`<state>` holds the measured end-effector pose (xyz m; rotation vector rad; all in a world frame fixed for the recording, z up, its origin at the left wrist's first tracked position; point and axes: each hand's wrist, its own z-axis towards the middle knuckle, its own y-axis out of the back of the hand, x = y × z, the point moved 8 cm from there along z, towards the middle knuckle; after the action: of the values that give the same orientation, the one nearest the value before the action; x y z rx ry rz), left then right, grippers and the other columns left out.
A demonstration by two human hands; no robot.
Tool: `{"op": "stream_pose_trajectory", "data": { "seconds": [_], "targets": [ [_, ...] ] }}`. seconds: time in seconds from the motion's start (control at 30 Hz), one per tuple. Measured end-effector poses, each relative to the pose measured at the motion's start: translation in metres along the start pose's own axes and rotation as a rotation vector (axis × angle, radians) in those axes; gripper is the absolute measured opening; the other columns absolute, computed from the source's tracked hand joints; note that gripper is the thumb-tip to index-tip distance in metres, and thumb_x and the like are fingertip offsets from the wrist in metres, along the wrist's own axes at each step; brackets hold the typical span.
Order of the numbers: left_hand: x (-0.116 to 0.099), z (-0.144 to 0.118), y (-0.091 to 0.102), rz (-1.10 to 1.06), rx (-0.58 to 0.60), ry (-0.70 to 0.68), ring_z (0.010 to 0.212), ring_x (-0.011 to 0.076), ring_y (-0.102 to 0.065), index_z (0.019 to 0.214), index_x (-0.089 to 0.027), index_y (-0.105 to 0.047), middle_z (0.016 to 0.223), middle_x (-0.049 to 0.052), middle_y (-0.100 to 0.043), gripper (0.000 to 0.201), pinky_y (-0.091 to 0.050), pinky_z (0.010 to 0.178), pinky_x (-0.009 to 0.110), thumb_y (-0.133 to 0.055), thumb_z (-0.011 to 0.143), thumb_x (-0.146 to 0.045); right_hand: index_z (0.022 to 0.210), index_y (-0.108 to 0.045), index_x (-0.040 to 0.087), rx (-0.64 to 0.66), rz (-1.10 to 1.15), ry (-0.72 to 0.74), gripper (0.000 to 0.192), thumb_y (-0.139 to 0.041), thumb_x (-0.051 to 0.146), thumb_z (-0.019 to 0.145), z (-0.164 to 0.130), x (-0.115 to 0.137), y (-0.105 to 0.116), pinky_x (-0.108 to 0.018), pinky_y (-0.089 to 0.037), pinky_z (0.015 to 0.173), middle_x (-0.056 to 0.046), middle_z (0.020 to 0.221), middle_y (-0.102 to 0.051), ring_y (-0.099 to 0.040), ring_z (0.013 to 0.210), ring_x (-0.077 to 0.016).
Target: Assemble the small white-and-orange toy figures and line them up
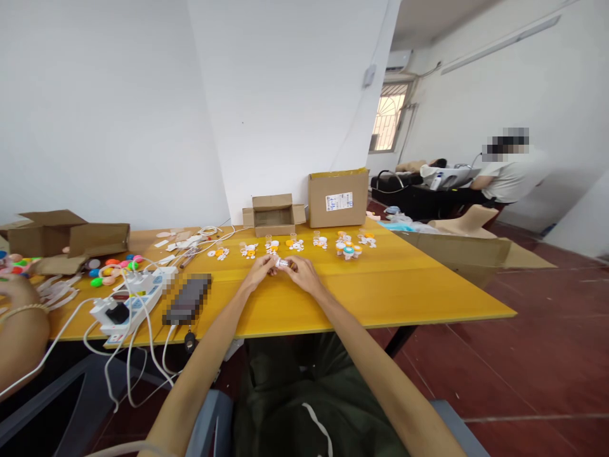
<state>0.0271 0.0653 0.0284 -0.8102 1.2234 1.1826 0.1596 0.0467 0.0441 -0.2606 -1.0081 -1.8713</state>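
Observation:
My left hand (261, 273) and my right hand (303, 275) meet above the yellow table (371, 295). Both are closed, with fingertips on a small clear-and-white cylindrical piece (282, 263) between them; its details are too small to make out. Behind the hands runs a row of little piles, each with white and orange plastic parts (295, 245) and a clear cup (316, 236). Right of my right hand stands a cluster of small round pieces with teal and orange tops (349, 251).
A small open cardboard box (273, 219) and a larger closed box (338, 202) stand at the back. To the left lie a phone (188, 299), a power strip (143, 301) with trailing cables, and colourful balls (113, 266). Another person's arm (21, 324) rests at far left; someone (509, 171) sits at far right.

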Motion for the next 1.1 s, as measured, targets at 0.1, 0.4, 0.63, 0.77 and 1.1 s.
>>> {"op": "stream_pose_trajectory", "data": {
  "seconds": [0.1, 0.4, 0.63, 0.77, 1.1],
  "targets": [
    [-0.002, 0.0, -0.001, 0.0, 0.008, -0.017, 0.058, 0.011, -0.055, 0.079, -0.017, -0.067, 0.062, -0.001, -0.061, 0.045, -0.045, 0.059, 0.023, -0.069, 0.076, -0.062, 0.088, -0.07, 0.022, 0.024, 0.02, -0.03, 0.014, -0.062, 0.033, 0.087, 0.0, 0.0, -0.001, -0.026, -0.048, 0.065, -0.002, 0.078, -0.071, -0.061, 0.066, -0.0158],
    [-0.006, -0.003, -0.002, -0.036, 0.018, -0.029, 0.059, 0.0114, -0.055, 0.084, -0.018, -0.069, 0.061, -0.003, -0.058, 0.044, -0.045, 0.062, 0.023, -0.073, 0.073, -0.06, 0.088, -0.071, 0.022, 0.076, 0.074, -0.045, 0.02, -0.058, 0.038, 0.089, 0.001, 0.0, -0.002, -0.025, -0.046, 0.063, 0.0, 0.072, -0.069, -0.06, 0.063, -0.0154],
    [-0.005, -0.002, 0.0, -0.019, 0.008, -0.023, 0.066, 0.0128, -0.058, 0.088, -0.019, -0.069, 0.068, -0.001, -0.063, 0.037, -0.045, 0.063, 0.024, -0.075, 0.074, -0.052, 0.085, -0.069, 0.021, 0.1, 0.126, -0.072, 0.024, -0.056, 0.04, 0.09, 0.001, -0.009, -0.008, -0.024, -0.046, 0.057, 0.001, 0.069, -0.067, -0.059, 0.058, -0.0145],
    [-0.003, -0.002, 0.001, 0.0, 0.001, -0.006, 0.067, 0.0133, -0.059, 0.087, -0.018, -0.069, 0.073, 0.001, -0.066, 0.035, -0.045, 0.063, 0.024, -0.075, 0.074, -0.05, 0.086, -0.07, 0.021, 0.079, 0.113, -0.057, 0.026, -0.055, 0.043, 0.09, 0.001, -0.009, -0.008, -0.024, -0.047, 0.057, 0.002, 0.067, -0.066, -0.058, 0.058, -0.0143],
    [0.002, 0.0, 0.001, -0.016, 0.011, 0.013, 0.058, 0.0121, -0.058, 0.078, -0.017, -0.066, 0.062, 0.0, -0.061, 0.04, -0.045, 0.059, 0.024, -0.07, 0.077, -0.057, 0.097, -0.069, 0.023, 0.012, 0.035, 0.06, 0.014, -0.061, 0.028, 0.087, 0.0, 0.002, -0.001, -0.029, -0.052, 0.073, -0.004, 0.094, -0.071, -0.064, 0.077, -0.0181]
  ]
}}
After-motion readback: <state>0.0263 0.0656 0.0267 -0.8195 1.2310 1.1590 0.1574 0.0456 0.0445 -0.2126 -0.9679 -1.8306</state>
